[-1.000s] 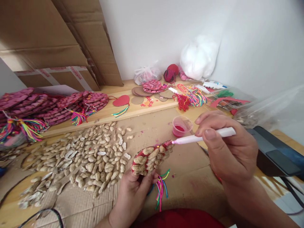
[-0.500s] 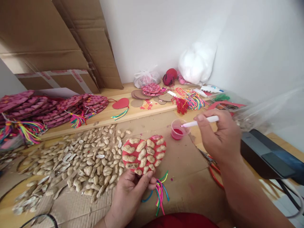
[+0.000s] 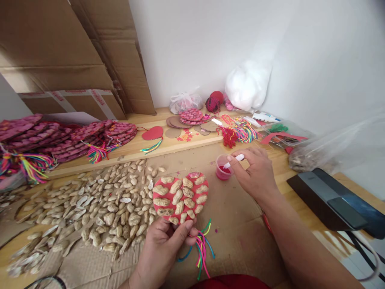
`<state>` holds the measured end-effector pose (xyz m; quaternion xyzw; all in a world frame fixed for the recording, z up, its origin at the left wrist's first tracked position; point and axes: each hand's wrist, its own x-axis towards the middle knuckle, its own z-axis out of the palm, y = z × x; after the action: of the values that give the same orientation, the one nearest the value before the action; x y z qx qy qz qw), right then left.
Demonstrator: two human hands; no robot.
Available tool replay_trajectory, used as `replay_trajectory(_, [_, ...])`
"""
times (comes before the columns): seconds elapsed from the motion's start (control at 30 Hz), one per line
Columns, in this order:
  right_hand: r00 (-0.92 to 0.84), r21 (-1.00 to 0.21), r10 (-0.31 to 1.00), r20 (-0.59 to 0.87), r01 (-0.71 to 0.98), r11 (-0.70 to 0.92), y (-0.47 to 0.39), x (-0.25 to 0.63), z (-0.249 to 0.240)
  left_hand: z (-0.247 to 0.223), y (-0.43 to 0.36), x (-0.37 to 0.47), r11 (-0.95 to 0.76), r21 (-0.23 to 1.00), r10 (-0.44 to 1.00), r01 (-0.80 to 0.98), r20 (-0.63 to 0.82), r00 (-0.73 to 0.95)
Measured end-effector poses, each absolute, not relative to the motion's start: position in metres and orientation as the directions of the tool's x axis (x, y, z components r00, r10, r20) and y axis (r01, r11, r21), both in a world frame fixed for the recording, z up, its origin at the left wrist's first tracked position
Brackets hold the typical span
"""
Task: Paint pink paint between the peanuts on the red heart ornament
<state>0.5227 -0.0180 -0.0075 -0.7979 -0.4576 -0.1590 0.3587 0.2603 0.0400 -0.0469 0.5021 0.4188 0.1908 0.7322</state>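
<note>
Head view: left hand (image 3: 164,249) pinching peanut heart (image 3: 179,197) upright; right hand (image 3: 255,176) pinching brush (image 3: 234,161), tip in paint cup (image 3: 223,168).

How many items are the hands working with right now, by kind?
Red heart covered with peanut shells, held by the left hand: 1
White brush, held by the right hand: 1
Small cup of red paint: 1
Coloured tassel under the heart: 1
Total: 4
</note>
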Motion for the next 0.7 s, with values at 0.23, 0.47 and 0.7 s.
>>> replay_trajectory(0.23, [0.528,-0.433,0.631,0.569,0.844,-0.316,-0.0169,0.5223,-0.0087,-0.0477,0.0408,0.2586,0.331,0.927,0.71,0.178,-0.369,0.599])
replay_trajectory(0.47, [0.524,-0.434,0.643,0.559,0.845,-0.311,-0.017,0.5228,-0.0092,-0.0451,0.0421,0.2613,0.368,0.915,0.695,0.162,-0.387,0.606])
replay_trajectory(0.7, [0.514,-0.435,0.656,0.553,0.849,-0.298,-0.0164,0.5222,-0.0091,-0.0439,0.0419,0.2614,0.41,0.896,0.68,0.171,-0.426,0.597])
